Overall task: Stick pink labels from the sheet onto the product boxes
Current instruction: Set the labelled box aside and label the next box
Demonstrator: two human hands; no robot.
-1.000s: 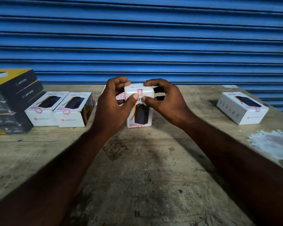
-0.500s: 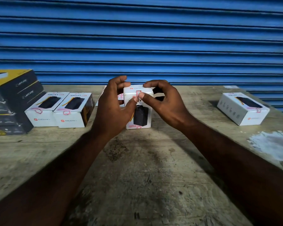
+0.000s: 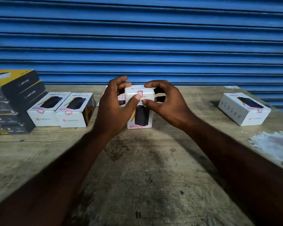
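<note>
White card product box (image 3: pixel 142 116), head view: it stands on end at the middle of the table (image 3: pixel 137 168), long axis vertical, lower end apparently resting on the wood, printed front face toward the wearer. A pink label (image 3: pixel 139 92) sits on the upper end face, its long side running front to back, reaching the front edge. Left hand (image 3: pixel 111 110): fingers curled over the box's left top corner, thumb tip pressed on the near end of the label. Right hand (image 3: pixel 168 103): fingers curled over the right top corner, thumb on the front face just under the top edge. Both hands grip the box. Label sheet (image 3: pixel 122 97) lies flat behind the left hand, mostly hidden. Two white boxes (image 3: pixel 46 110) (image 3: pixel 73 111) lie flat side by side, touching, on the left, long axes pointing away, each with a pink label at its near top edge. Beside them is a stack of dark boxes (image 3: pixel 15 98). One more labelled white box (image 3: pixel 243 108) lies flat well apart on the right, angled. Surface is rough, stained wood with a pale patch (image 3: pixel 271 144) at right. A blue ribbed shutter (image 3: pixel 137 38) fills the background.
</note>
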